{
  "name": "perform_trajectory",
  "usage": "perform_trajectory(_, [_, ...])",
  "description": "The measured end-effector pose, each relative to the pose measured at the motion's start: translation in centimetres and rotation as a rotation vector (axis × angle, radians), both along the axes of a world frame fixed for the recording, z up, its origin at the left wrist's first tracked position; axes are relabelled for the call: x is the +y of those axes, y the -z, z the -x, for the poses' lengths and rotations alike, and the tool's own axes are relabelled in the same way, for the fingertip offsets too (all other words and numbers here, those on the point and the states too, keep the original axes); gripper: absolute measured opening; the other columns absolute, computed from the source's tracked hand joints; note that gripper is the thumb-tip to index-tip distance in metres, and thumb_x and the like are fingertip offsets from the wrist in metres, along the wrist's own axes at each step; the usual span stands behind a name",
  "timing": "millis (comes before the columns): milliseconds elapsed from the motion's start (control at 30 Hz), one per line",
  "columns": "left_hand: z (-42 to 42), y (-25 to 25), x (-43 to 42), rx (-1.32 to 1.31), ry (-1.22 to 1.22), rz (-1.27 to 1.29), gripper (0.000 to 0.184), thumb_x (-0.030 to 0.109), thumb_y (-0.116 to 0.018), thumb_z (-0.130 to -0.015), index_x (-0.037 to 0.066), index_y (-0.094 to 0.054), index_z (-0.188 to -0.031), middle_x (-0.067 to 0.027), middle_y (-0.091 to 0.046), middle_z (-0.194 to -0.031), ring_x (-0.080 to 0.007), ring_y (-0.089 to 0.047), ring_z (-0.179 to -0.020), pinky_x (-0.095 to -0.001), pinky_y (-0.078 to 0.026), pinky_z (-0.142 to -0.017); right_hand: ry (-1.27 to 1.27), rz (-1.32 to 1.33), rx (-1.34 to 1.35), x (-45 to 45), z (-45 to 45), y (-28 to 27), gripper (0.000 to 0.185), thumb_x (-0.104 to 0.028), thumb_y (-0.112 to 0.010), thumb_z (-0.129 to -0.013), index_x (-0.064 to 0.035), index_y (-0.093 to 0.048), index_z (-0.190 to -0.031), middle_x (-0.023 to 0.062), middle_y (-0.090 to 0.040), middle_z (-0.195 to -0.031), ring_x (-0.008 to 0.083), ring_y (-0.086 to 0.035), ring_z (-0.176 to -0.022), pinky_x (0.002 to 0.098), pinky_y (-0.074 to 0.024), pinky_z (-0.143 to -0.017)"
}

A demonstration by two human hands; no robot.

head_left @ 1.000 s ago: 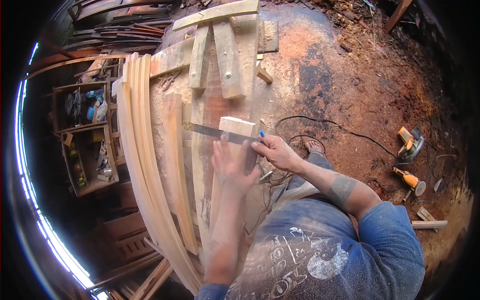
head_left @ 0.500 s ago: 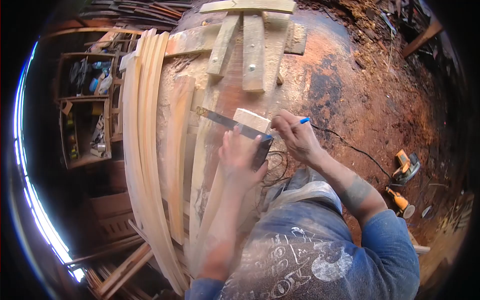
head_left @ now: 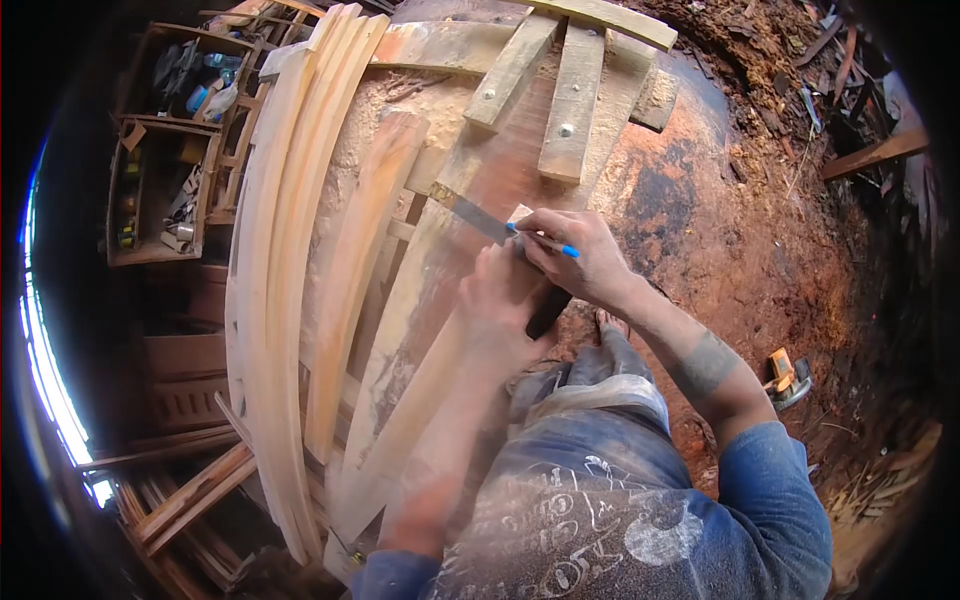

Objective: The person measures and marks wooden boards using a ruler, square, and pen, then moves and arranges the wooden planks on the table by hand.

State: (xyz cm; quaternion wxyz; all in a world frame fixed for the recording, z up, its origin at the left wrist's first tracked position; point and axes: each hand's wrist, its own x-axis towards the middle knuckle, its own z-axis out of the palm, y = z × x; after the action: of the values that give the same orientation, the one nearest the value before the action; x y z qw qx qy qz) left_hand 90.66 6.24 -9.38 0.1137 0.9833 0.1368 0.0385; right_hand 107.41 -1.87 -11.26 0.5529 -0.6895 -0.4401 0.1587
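My right hand pinches a blue-tipped pen, its tip close to the blade of a try square near the end of a wood piece. My left hand is blurred and wraps round the square and the wood, pressing them together. The square's metal blade points to the upper left, and its dark stock shows beside my left fingers. Under my left forearm a pale plank runs toward me. Most of the wood's end is hidden behind my right hand.
Long curved boards lie at the left, with a separate board beside them. Bolted wooden strips stand on the bench ahead. Shelves with odds and ends are at far left. A yellow power tool sits on the floor at right.
My right hand has come left and down over the wood's end with the pen. My left hand stays at the square. The view has turned, shifting the bench and boards.
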Motion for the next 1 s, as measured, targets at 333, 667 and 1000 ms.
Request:
perform_trajectory(333, [0.3, 0.6, 0.5, -0.010, 0.048, 0.000, 0.081, 0.040, -0.082, -0.068, 0.038, -0.054, -0.144, -0.0261, -0.028, -0.160, -0.0522, -0.028, -0.140, -0.0646, -0.032, -0.101, -0.091, 0.158, -0.110, -8.2, -0.3, -2.5, 0.007, -0.006, -0.073, -0.084, -0.0048, -0.069, -0.089, 0.0138, -0.065, -0.070, 0.0312, -0.067, -0.062, 0.0396, -0.0521, -0.056])
perform_trajectory(667, [0.4, 0.7, 0.2, -0.025, 0.024, -0.008, 0.073, 0.034, -0.079, -0.060, 0.030, -0.065, -0.132, -0.0260, -0.035, -0.154, -0.0498, -0.030, -0.140, -0.0607, -0.035, -0.097, -0.168, 0.080, -0.242, 5.6, -2.6, -2.3, 0.010, -0.009, -0.066, -0.082, -0.0038, -0.061, -0.076, 0.0190, -0.063, -0.069, 0.0403, -0.063, -0.064, 0.0481, -0.0506, -0.060])
perform_trajectory(1000, [0.3, 0.3, 0.0, 0.020, 0.010, 0.039, 0.075, 0.036, -0.082, -0.069, 0.031, -0.059, -0.140, -0.0243, -0.025, -0.161, -0.0502, -0.025, -0.143, -0.0664, -0.028, -0.105, -0.218, 0.078, -0.155, -7.1, -1.2, -3.0, 0.007, -0.002, -0.071, -0.082, -0.0016, -0.065, -0.086, 0.0144, -0.061, -0.068, 0.0341, -0.064, -0.060, 0.0414, -0.0509, -0.055])
